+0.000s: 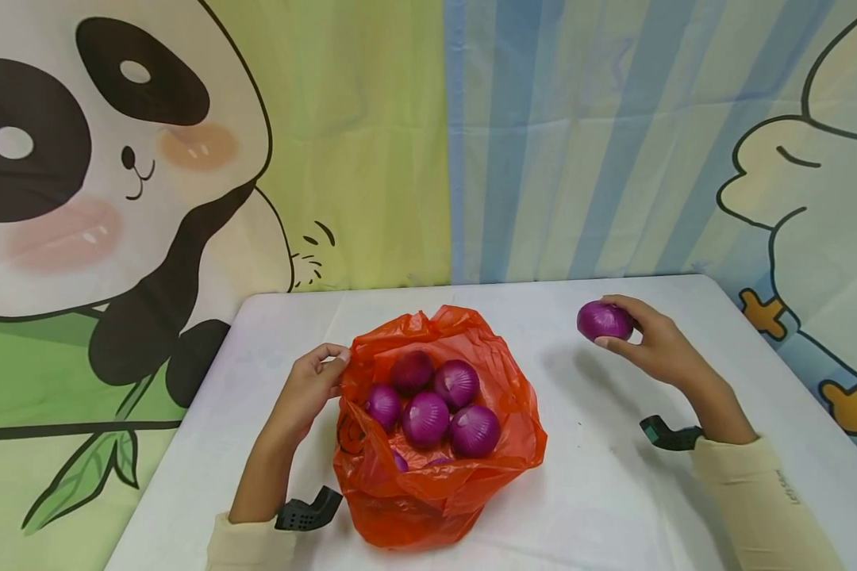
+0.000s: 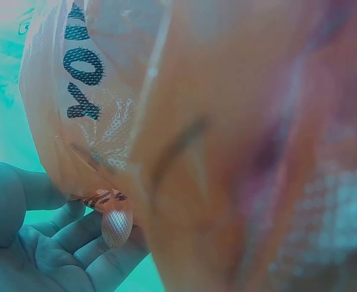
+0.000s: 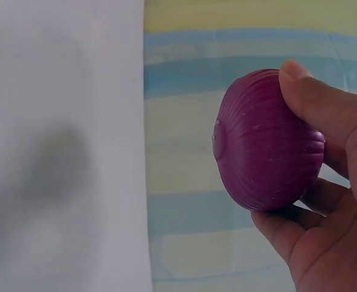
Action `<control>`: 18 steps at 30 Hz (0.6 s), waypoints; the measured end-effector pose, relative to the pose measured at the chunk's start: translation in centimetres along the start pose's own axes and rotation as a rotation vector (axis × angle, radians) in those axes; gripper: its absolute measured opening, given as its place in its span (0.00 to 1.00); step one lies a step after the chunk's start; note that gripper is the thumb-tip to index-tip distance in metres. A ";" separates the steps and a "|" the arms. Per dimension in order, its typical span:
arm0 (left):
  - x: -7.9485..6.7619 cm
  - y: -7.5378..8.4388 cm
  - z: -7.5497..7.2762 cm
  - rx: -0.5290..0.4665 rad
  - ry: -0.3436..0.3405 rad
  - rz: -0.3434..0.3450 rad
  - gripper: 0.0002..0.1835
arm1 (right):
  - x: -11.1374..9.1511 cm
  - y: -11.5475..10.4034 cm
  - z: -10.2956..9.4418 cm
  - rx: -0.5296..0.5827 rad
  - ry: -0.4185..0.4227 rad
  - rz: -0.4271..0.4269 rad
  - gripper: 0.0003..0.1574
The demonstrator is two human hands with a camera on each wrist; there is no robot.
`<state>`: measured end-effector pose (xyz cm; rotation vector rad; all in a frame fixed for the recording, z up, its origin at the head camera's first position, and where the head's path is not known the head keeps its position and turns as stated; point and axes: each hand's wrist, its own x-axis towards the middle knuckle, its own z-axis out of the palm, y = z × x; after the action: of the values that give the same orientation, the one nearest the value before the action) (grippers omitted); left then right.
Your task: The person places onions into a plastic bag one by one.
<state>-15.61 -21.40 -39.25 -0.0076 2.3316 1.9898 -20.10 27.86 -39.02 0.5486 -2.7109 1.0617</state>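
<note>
A red plastic bag (image 1: 414, 507) stands with its mouth spread on the white table, several purple onions (image 1: 426, 420) inside it. At the bag's left rim my left hand (image 1: 309, 390) pinches the plastic between thumb and fingers. The left wrist view shows that hand (image 2: 56, 243) beside the bag's printed side (image 2: 117, 79), close to the camera and blurred. Over the right part of the table my right hand (image 1: 660, 341) holds a single purple onion (image 1: 605, 321) above the surface. In the right wrist view, thumb and fingers grip this onion (image 3: 269, 143) from opposite sides.
The white table (image 1: 600, 507) reaches back to a curtain (image 1: 543, 143) with blue stripes and a cartoon panda (image 1: 136, 198) at left. A dark wrist device (image 1: 307, 511) sits at the left wrist, another device (image 1: 670, 436) at the right.
</note>
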 end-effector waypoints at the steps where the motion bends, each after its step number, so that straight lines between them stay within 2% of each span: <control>1: 0.0 0.0 0.0 0.000 -0.002 0.001 0.14 | 0.1 -0.2 0.1 0.004 0.002 -0.008 0.41; 7: -0.1 0.0 -0.1 0.004 0.002 -0.005 0.14 | 0.4 -1.2 0.4 0.030 0.000 -0.031 0.42; 18: -0.1 0.0 0.0 -0.002 0.006 -0.009 0.15 | 1.0 -2.7 0.4 0.123 0.006 -0.023 0.42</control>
<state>-15.49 -21.45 -39.20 -0.0236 2.3285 1.9909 -19.92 25.46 -37.32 0.5931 -2.6406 1.2287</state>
